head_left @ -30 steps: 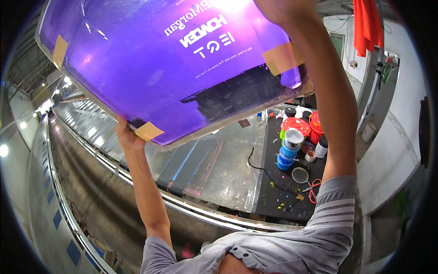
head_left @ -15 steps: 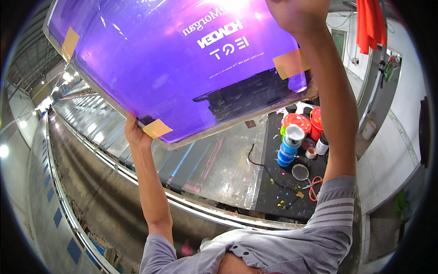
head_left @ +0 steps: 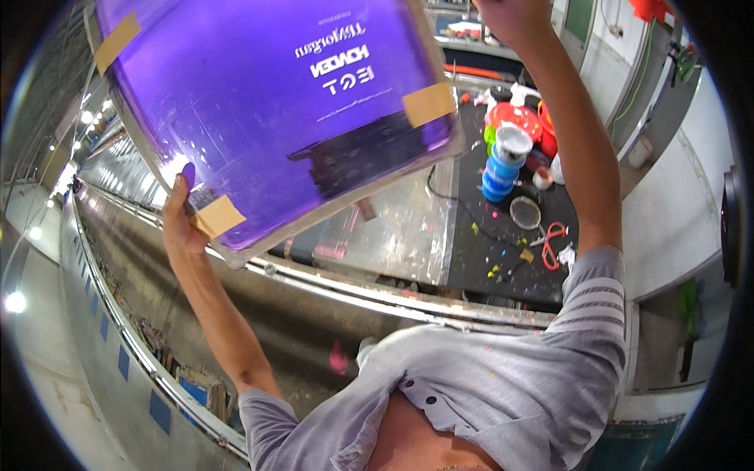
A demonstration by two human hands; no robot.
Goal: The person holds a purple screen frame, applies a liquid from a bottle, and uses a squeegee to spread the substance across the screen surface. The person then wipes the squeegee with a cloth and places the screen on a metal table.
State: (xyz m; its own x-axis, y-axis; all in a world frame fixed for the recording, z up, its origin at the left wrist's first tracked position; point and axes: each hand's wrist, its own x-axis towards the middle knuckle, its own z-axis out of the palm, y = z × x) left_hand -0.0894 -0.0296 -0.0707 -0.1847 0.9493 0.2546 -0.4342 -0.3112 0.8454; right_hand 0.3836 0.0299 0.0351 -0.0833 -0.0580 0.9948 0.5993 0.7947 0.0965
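Observation:
A purple screen-printing frame (head_left: 259,102) with a grey border, white lettering and a black patch is held up tilted at the upper left. My left hand (head_left: 182,224) grips its lower left corner, the thumb lying over the face. Tan tape pieces stick on its corners, one of them (head_left: 220,217) beside that thumb. My right hand (head_left: 516,20) is raised at the top edge, to the right of the frame, with a visible gap between them. The picture's edge cuts off its fingers, so their pose is hidden.
On the long table's black end (head_left: 503,267) stand stacked blue tubs (head_left: 501,177), red-lidded pots (head_left: 517,118), a round strainer (head_left: 525,212) and red-handled scissors (head_left: 554,245). A metal rail (head_left: 377,302) runs along the near edge. A white wall (head_left: 667,212) rises at the right.
The purple frame has moved left and a little down with my left hand. My right hand, earlier over the frame's right edge, now shows apart from it. My view has shifted too.

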